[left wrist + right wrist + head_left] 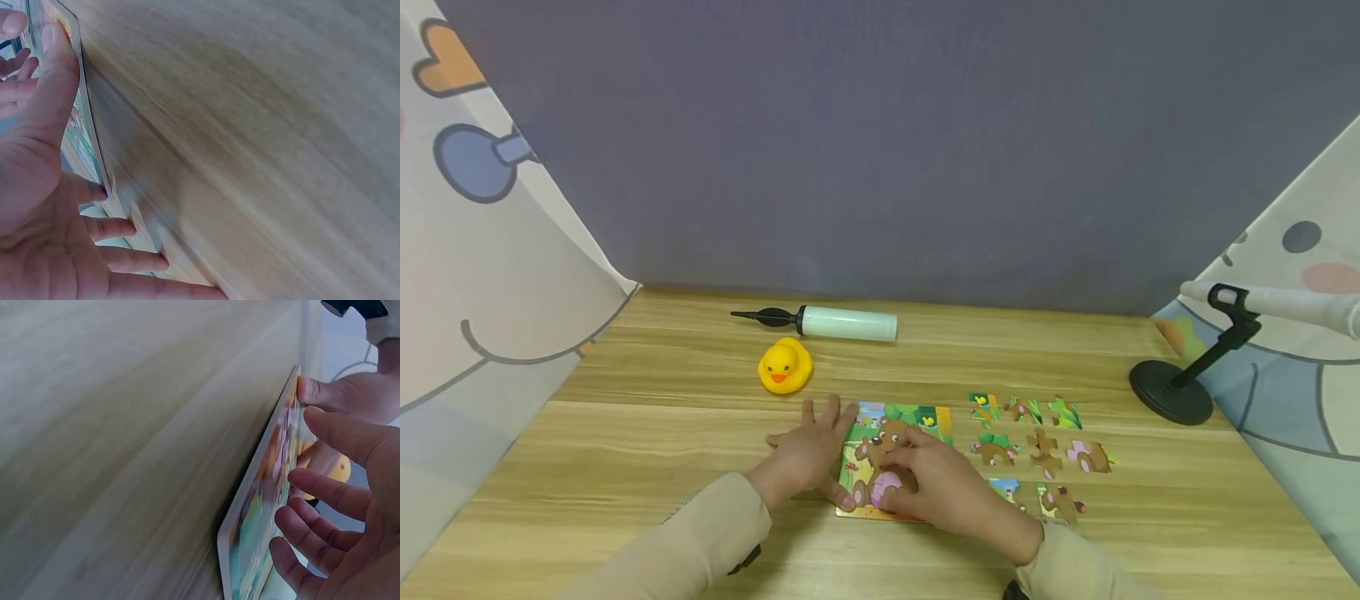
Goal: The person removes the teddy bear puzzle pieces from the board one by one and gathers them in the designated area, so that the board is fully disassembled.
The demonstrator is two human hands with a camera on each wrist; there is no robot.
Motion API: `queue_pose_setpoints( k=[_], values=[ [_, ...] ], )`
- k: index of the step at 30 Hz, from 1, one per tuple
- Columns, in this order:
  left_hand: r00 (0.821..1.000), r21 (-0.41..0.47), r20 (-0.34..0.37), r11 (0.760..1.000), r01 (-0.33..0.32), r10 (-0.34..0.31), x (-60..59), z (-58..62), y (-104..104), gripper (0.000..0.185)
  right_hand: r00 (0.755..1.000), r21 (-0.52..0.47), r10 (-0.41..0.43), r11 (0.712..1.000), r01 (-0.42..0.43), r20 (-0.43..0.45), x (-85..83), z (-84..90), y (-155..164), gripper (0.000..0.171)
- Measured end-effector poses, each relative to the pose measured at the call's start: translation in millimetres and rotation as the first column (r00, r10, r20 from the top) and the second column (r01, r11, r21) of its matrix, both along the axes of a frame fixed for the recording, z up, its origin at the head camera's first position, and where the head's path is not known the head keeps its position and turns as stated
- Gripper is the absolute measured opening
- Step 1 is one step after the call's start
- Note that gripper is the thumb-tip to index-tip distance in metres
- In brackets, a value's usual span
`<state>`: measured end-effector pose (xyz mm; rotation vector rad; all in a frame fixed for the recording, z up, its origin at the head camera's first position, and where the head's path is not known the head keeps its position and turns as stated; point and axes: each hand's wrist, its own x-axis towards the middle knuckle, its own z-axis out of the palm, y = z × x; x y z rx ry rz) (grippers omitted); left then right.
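A picture puzzle board [904, 415] with a brown bear lies flat on the wooden table [625, 433]. My left hand [805, 454] rests flat beside the board's left edge, fingers spread and straight. In the left wrist view the left hand [37, 206] has its thumb lying along the board's rim [87, 137]. My right hand [940, 487] lies over the board's lower right part, its fingertips on the pink and brown pieces. In the right wrist view the right hand [350, 506] has loosely bent fingers that touch the board's face [262, 506].
Several loose puzzle pieces [1042, 446] lie in rows right of the board. A yellow rubber duck [785, 367] and a pale green hand pump [846, 323] sit behind it. A black stand [1172, 392] is at the far right. Printed cloth hangs on both sides.
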<state>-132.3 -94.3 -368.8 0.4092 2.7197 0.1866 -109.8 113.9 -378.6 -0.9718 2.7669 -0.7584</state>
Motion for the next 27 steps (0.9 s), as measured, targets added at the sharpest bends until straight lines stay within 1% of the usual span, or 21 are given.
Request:
queue_pose_setpoints(
  k=[3, 6, 11, 16, 20, 27],
  values=[
    [1.0, -0.003, 0.003, 1.0, -0.003, 0.003, -0.4, -0.5, 0.6, 0.13, 0.999, 0.048, -0.001, 0.999, 0.003, -0.052, -0.4, -1.1, -6.0, 0.036],
    [1.0, -0.001, 0.005, 1.0, -0.007, 0.007, -0.7, -1.0, 1.1, 0.13, 0.997, 0.066, 0.006, 0.998, -0.001, -0.078, -0.7, -3.4, -10.1, 0.029],
    [1.0, -0.018, 0.001, 1.0, -0.005, 0.005, -0.9, -0.5, 1.1, 0.13, 0.998, 0.055, 0.02, 0.998, -0.016, -0.061, -0.8, -7.3, -14.4, 0.032],
    [1.0, -0.047, -0.01, 0.999, -0.004, 0.003, -1.4, -1.7, 1.6, 0.132, 0.998, 0.052, 0.01, 0.999, -0.007, -0.06, -0.4, -8.6, -17.1, 0.031],
    [1.0, -0.08, -0.014, 0.997, -0.003, 0.002, -1.7, -2.8, 2.2, 0.133, 0.998, 0.039, 0.005, 0.999, -0.002, -0.059, -0.4, -8.8, -18.0, 0.036],
    [1.0, -0.076, -0.007, 0.997, -0.007, 0.006, -2.1, -3.5, 3.0, 0.133, 0.998, 0.028, -0.017, 0.999, 0.018, -0.057, -1.5, -10.1, -18.0, 0.041]
  ],
)
